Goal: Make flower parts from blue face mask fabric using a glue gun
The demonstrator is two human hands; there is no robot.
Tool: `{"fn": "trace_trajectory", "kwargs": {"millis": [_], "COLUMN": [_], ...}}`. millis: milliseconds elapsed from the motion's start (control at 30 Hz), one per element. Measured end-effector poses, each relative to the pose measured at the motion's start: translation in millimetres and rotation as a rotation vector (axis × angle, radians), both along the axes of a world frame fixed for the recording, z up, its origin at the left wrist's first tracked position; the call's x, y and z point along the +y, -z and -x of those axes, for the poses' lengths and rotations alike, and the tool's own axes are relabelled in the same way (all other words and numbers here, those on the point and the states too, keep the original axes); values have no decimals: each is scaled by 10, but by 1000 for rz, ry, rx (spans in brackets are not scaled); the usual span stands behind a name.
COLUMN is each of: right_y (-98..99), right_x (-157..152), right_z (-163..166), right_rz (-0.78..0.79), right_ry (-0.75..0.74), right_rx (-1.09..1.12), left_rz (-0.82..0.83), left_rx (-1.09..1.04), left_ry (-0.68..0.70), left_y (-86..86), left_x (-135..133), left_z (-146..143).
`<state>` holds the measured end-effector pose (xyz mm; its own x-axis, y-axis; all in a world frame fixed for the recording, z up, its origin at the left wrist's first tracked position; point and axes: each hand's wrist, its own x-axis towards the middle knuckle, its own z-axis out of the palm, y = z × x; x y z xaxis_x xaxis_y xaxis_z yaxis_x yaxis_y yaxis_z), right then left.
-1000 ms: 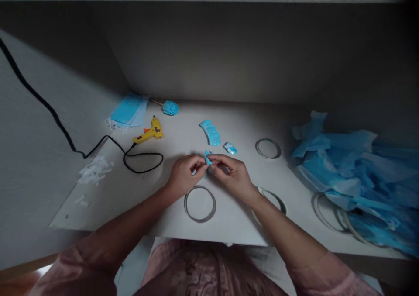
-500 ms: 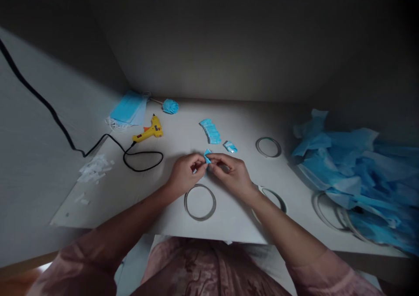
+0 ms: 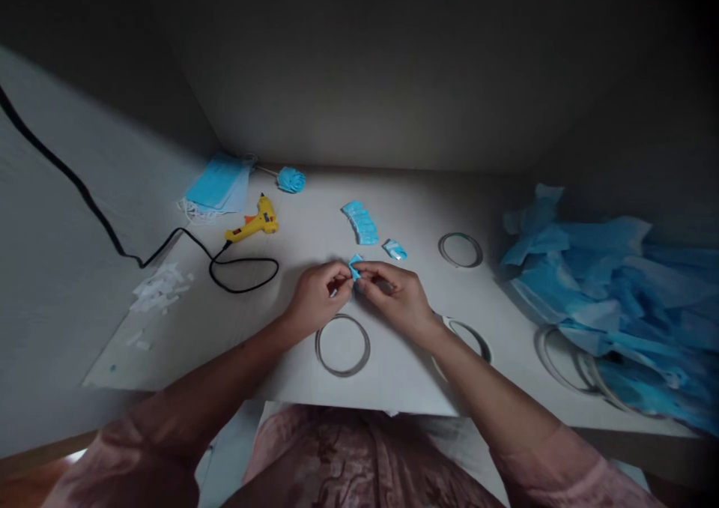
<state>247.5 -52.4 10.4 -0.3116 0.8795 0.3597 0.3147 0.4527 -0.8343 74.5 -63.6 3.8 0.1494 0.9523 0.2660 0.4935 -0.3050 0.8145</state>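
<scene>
Between my fingertips, over the middle of the white table, is a small folded piece of blue fabric. My left hand pinches it from the left, and my right hand pinches its other side with thumb and forefinger. The fingers partly cover the piece. Just beyond the hands lie a row of overlapping blue folded pieces and a smaller blue-and-white folded piece. A wire ring rests on the table below my left hand.
At the left are a yellow glue gun with a black cord, stacked face masks, a blue fabric rose and white scraps. Another wire coil and a roll lie right. Blue fabric is heaped far right.
The small blue piece between my fingertips looks slightly more bent or twisted. Both hands keep nearly the same place. The whole view has shifted a little.
</scene>
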Motion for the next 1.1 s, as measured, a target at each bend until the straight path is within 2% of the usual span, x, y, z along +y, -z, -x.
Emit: {"fn": "trace_trajectory", "kwargs": {"millis": [533,733,1100], "right_y": [-18,-8,-33], "right_x": [-9,-4,-4], "right_z": [-7,-5,0], "right_rz": [28,13,179], "right_ry": [8,3,-6], "right_rx": [-12,-7,143], "left_rz": [16,59,199], "left_rx": [29,-58,-202], "left_ry": [21,7,40], "left_y": [-84,-65,-145], "left_x": [-13,5,9], "left_z": [15,3,13]}}
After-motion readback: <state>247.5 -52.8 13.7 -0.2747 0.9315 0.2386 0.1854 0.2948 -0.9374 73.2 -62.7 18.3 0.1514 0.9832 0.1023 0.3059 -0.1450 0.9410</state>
